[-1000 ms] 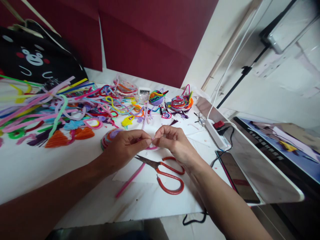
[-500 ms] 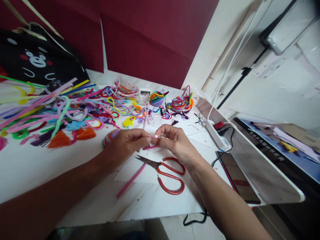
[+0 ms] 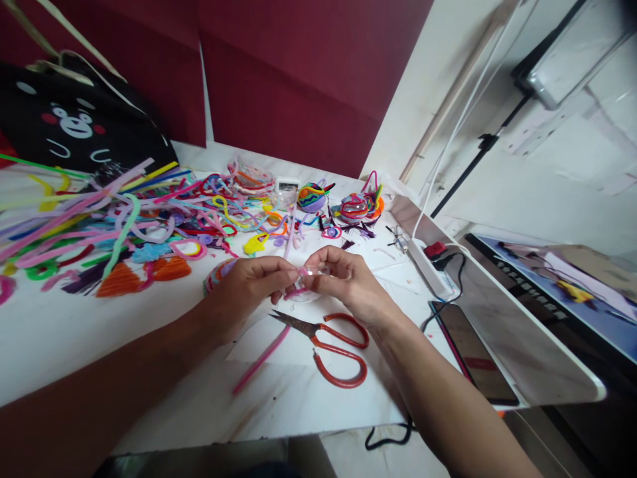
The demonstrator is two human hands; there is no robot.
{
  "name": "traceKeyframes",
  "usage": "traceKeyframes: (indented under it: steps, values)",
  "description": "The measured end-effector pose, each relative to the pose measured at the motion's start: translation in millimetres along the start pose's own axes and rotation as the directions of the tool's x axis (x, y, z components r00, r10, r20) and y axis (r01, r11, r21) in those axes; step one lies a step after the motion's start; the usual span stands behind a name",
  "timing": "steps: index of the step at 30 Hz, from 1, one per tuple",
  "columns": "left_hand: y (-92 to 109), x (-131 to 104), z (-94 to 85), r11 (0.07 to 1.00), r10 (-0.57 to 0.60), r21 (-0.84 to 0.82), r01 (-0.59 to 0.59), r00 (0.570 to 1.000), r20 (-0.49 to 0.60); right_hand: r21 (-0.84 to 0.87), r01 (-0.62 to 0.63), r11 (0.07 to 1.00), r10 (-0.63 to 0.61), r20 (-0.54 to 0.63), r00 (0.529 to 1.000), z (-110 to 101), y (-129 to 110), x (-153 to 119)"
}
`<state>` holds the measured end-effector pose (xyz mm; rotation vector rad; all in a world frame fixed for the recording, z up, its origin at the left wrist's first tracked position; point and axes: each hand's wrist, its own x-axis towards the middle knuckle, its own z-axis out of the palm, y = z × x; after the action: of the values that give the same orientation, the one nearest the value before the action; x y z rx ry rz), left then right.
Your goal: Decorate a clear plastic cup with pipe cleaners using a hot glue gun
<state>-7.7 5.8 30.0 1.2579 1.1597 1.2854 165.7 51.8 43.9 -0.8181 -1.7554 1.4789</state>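
Maroon sheeting [image 3: 308, 73] with a vertical slit covers the wall behind a white, marble-patterned table [image 3: 164, 372]. At right: off-white wall [image 3: 552, 179], diagonal pale trim strip [image 3: 448, 99]. Light diffuse and cool; pale floor [image 3: 358, 451] visible below the table's near edge.

A black cartoon-face bag [image 3: 74, 143] sits before maroon sheeting [image 3: 308, 79]; a smartphone [image 3: 475, 352] lies near a white power strip [image 3: 426, 269].

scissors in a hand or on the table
On the table: the scissors lie flat, and the left hand and right hand have their fingertips elsewhere.
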Motion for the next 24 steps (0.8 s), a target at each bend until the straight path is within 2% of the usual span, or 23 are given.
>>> traceKeyframes:
  steps: [7, 13, 18, 24]
  values:
    - [1.6, 1.2, 1.6, 0.958, -0.101, -0.269, 0.101, 0.995, 0.012, 0.016, -0.04, 0.999, 0.041, -0.095, 0.995, -1.3, -3.2, 3.0]
    - [3.2, 4.4, -0.2, 0.814, -0.247, -0.543, 0.204, 0.969, -0.006, 0.02, -0.002, 1.0, 0.006, -0.209, 0.978, -3.4, 1.1, 9.6]
    - [10.1, 5.0, 0.7, 0.738, -0.318, -0.64, 0.215, 0.947, -0.049, -0.164, 0.052, 0.985, -0.083, -0.187, 0.979, -1.5, 4.9, 7.3]
    - [13.9, 3.7, 0.2, 0.687, -0.346, -0.69, 0.227, 0.938, -0.036, -0.362, 0.131, 0.923, -0.183, -0.112, 0.977, 5.3, 10.5, 2.1]
